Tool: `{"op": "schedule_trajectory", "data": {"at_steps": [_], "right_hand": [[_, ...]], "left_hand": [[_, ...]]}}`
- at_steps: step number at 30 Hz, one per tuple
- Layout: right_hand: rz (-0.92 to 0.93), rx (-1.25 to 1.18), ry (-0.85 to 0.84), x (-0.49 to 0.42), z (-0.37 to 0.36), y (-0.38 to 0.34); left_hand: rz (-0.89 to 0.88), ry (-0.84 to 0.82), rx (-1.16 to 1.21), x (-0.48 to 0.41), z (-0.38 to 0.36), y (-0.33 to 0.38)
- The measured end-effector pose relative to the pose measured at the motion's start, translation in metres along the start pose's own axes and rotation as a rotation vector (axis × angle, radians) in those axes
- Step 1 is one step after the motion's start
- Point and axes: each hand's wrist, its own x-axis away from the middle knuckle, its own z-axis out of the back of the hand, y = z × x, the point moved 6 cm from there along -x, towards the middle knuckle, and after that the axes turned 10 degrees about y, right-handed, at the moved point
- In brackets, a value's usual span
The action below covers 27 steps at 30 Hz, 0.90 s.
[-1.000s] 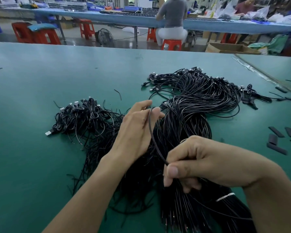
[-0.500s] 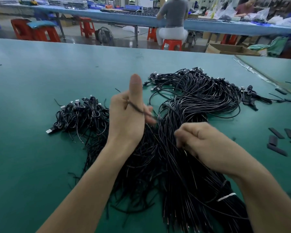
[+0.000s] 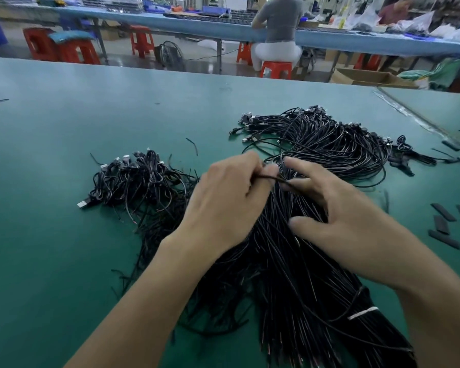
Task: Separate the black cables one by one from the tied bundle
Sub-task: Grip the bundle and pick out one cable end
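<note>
A big bundle of black cables (image 3: 290, 274) lies on the green table (image 3: 51, 248), held together by a white tie (image 3: 363, 313) near me; its plug ends fan out at the far right (image 3: 329, 139). My left hand (image 3: 229, 205) grips a single black cable (image 3: 270, 178) just above the bundle's middle. My right hand (image 3: 340, 221) lies on the bundle with fingers spread and fairly straight, its fingertips meeting that cable beside the left hand. A smaller pile of separated cables (image 3: 144, 181) lies to the left.
Short black strips (image 3: 444, 221) lie at the right, with small black parts (image 3: 406, 155) beyond the bundle. A table seam (image 3: 414, 115) runs along the far right. Behind the table, a person sits on a red stool (image 3: 275, 69) at a blue bench.
My left hand has come down from its raised, thumb-up pose to the bundle's middle. My right hand has uncurled and moved forward to meet it.
</note>
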Motion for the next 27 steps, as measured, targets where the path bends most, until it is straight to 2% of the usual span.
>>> {"op": "schedule_trajectory", "data": {"at_steps": [2, 4, 6, 8, 12, 14, 17, 21, 23, 25, 27], "right_hand": [[0.064, -0.128, 0.024, 0.003, -0.004, -0.013], [0.05, -0.099, 0.134, 0.001, -0.001, -0.013], [0.011, -0.075, 0.245, -0.002, 0.004, -0.007], [0.053, -0.173, 0.336, -0.002, 0.012, -0.007], [0.001, -0.651, 0.341, -0.003, 0.027, -0.007], [-0.062, -0.815, 0.378, -0.005, 0.031, -0.001], [-0.123, -0.899, 0.535, -0.004, 0.04, 0.011], [-0.173, -0.874, 0.663, -0.003, 0.044, 0.025], [-0.193, -0.746, 0.666, -0.005, 0.041, 0.031], [-0.202, -0.624, 0.621, -0.008, 0.032, 0.035], [-0.182, -0.551, 0.518, -0.013, 0.018, 0.036]], "left_hand": [[-0.031, -0.109, 0.036, 0.003, -0.007, 0.002], [-0.054, -0.147, 0.128, 0.004, -0.008, 0.005], [-0.062, -0.113, 0.189, 0.003, -0.006, 0.004], [-0.015, -0.076, 0.21, 0.003, -0.006, -0.002], [0.173, -0.008, 0.138, 0.003, -0.009, -0.026], [0.246, 0.021, 0.198, 0.004, -0.008, -0.029], [0.243, 0.101, 0.398, 0.0, 0.001, -0.016], [0.22, 0.158, 0.513, -0.006, 0.014, -0.001], [0.305, 0.037, 0.579, -0.007, 0.014, 0.001], [0.41, -0.313, 0.676, 0.0, 0.003, 0.008], [0.441, -0.674, 0.739, 0.016, -0.008, 0.021]]}}
